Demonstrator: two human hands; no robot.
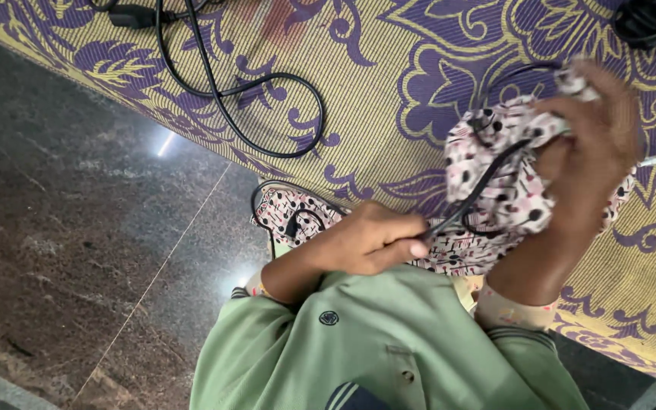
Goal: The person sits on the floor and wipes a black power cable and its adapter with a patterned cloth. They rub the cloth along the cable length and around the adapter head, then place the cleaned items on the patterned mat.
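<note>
My left hand point(370, 241) is closed, pinching a thin black cord point(480, 190) that runs up into a bunched pink-white cloth with black dots point(503, 178). My right hand point(594, 148) grips that cloth bundle from the right and holds it above the mat. A small pale tip point(654, 160) sticks out past my right hand; I cannot tell what it is. More of the same patterned cloth, edged in black point(290, 212), lies flat on the mat under my left wrist. My green shirt point(389, 342) fills the bottom of the view.
A purple and yellow woven mat point(373, 83) covers the upper right. A looped black cable point(267, 99) with an adapter point(132, 15) lies on it at the top left. Another black object point(651, 23) sits at the top right. Dark stone floor point(70, 228) lies to the left.
</note>
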